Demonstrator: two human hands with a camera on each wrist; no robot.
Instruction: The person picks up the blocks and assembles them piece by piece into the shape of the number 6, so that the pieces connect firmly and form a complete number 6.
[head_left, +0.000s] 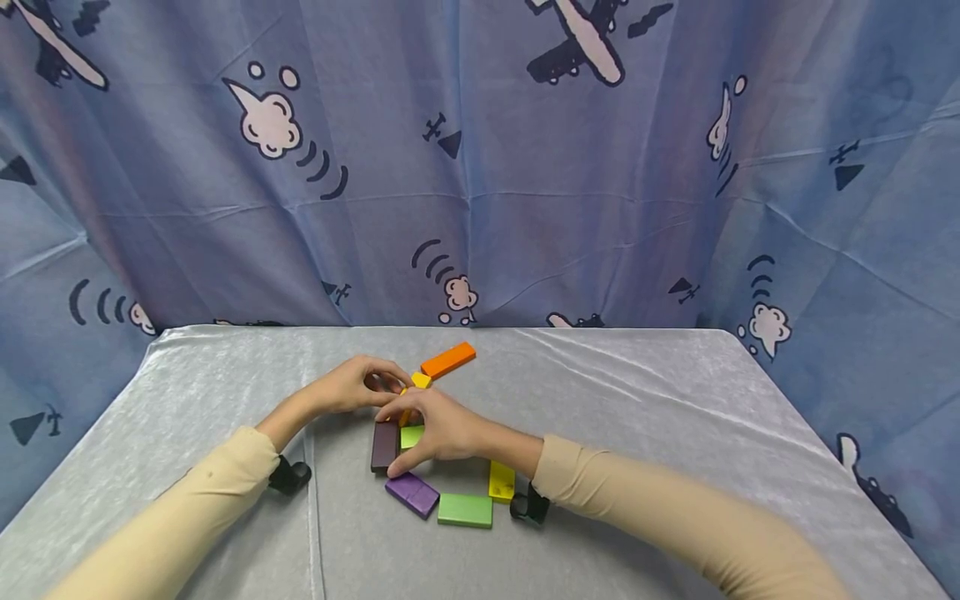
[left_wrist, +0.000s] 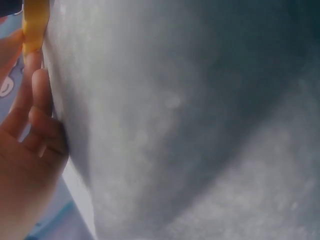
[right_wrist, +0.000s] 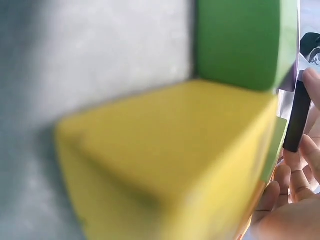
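Observation:
In the head view my right hand (head_left: pixel 450 427) pinches a dark brown block (head_left: pixel 386 447) between the thumb at its near end and the fingers at its far end. The right wrist view shows this dark block (right_wrist: pixel 297 117) between the fingertips. My left hand (head_left: pixel 356 385) is just beyond, its thumb and fingertips on a yellow-orange block (head_left: pixel 421 381) that the right fingers partly cover. That block (left_wrist: pixel 36 25) is at the top left of the left wrist view. Beside the dark block lies a lime green block (head_left: pixel 412 437), half hidden by my right hand.
A purple block (head_left: pixel 412 495), a green block (head_left: pixel 465 510) and a yellow block (head_left: pixel 502 482) lie in a curve on the near side. Farther back lies an orange block (head_left: pixel 448 360). Grey cloth covers the table (head_left: pixel 615 400), and a blue patterned curtain (head_left: pixel 510 167) hangs behind.

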